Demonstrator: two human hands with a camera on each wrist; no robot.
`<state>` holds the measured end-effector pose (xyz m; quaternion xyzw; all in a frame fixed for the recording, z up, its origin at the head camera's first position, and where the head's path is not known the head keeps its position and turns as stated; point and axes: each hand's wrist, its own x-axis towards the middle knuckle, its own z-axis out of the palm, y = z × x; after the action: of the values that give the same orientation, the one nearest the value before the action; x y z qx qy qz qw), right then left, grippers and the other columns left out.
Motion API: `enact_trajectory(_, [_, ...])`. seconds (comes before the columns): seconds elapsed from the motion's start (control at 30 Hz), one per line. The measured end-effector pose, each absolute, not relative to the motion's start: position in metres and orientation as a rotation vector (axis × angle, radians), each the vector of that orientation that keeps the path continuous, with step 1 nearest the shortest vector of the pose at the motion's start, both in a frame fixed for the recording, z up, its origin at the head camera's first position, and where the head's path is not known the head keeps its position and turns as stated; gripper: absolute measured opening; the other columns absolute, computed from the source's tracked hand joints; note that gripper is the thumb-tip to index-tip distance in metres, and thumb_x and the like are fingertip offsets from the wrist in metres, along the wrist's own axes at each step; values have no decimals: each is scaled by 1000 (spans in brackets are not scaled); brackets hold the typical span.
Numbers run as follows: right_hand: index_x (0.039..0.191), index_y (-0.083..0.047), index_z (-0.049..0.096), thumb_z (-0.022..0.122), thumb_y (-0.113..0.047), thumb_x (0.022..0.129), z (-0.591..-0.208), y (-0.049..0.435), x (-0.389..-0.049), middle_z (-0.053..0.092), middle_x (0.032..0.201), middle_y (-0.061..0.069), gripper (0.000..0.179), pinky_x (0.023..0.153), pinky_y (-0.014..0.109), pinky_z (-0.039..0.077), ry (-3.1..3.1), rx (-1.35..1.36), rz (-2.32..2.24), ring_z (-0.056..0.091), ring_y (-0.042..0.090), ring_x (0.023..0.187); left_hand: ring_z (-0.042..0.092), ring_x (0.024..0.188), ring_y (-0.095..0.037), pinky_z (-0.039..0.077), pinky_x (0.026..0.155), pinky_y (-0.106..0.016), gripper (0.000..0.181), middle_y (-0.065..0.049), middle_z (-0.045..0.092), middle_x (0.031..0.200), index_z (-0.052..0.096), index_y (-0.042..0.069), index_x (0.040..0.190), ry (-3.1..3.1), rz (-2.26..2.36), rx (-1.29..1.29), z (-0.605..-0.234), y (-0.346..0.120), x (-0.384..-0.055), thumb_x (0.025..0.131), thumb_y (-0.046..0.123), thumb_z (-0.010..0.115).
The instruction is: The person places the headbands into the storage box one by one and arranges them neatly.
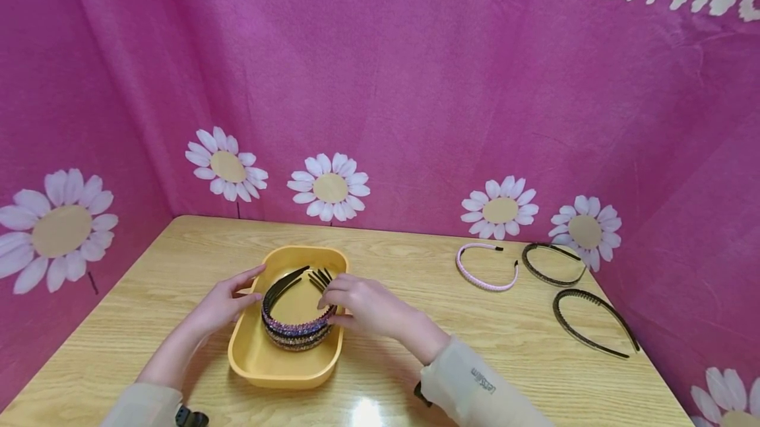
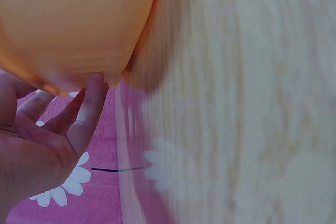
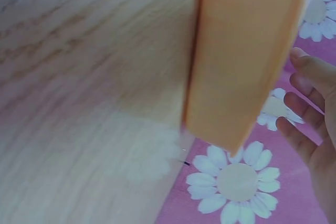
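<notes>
A stack of headbands (image 1: 295,340), some with glittery beads in purple, blue and bronze, lies in a yellow plastic basin (image 1: 285,374). Their dark ends point toward the basin's far side. Against the left side of the basin my left hand (image 1: 220,308) rests with fingers spread; its fingertips (image 2: 95,85) touch the basin wall in the left wrist view. My right hand (image 1: 368,308) reaches over the right rim, fingers at the right side of the stack. From the right wrist view those fingers (image 3: 296,106) look relaxed and apart, beside the rim.
On the right of the wooden table (image 1: 410,268) lie a pink headband (image 1: 483,285), a dark headband (image 1: 549,280) behind, and another dark headband (image 1: 572,328) nearer the edge. A magenta cloth (image 1: 404,97) with daisies surrounds the table's back and sides.
</notes>
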<state>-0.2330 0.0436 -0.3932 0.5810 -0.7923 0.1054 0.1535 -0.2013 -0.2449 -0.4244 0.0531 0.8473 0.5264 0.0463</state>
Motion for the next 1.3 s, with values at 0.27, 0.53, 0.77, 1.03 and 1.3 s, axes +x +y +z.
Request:
enact_trajectory(0.27, [98,-14,69,74,-21,81,-371,52,-228,65,101,-5,20,91,16,45,-2216,1673,375,59,9,99,56,103,-31,54,65,-28,57,-42,32,135,33,0,144,2575,1624,162,-426,-245,-202,92,6,56])
enact_trajectory(0.53, [99,-14,68,76,-20,79,-352,66,-223,66,101,-4,22,92,21,46,-2180,1653,384,59,12,99,55,105,-33,54,64,-28,57,-42,32,135,33,0,145,2582,1618,166,-426,-246,-201,92,6,56])
enact_trajectory(0.77, [100,-14,67,77,-20,78,-338,83,-217,66,101,-3,24,91,25,46,-2165,1597,412,59,13,99,55,106,-35,53,64,-28,57,-41,34,134,34,1,144,2598,1595,147,-427,-246,-200,92,7,57])
enact_trajectory(1.03, [98,-14,66,78,-19,76,-322,108,-208,65,100,-5,26,88,29,49,-2137,1486,475,60,13,98,55,106,-35,53,64,-28,58,-40,35,134,34,2,145,2595,1597,142,-427,-246,-200,92,7,57])
enact_trajectory(1.3, [100,-14,66,80,-17,74,-308,139,-200,65,100,-5,29,89,32,48,-2128,1379,485,59,14,100,55,108,-37,54,69,-30,57,-42,33,135,33,0,144,2595,1600,165,-425,-245,-201,92,6,56])
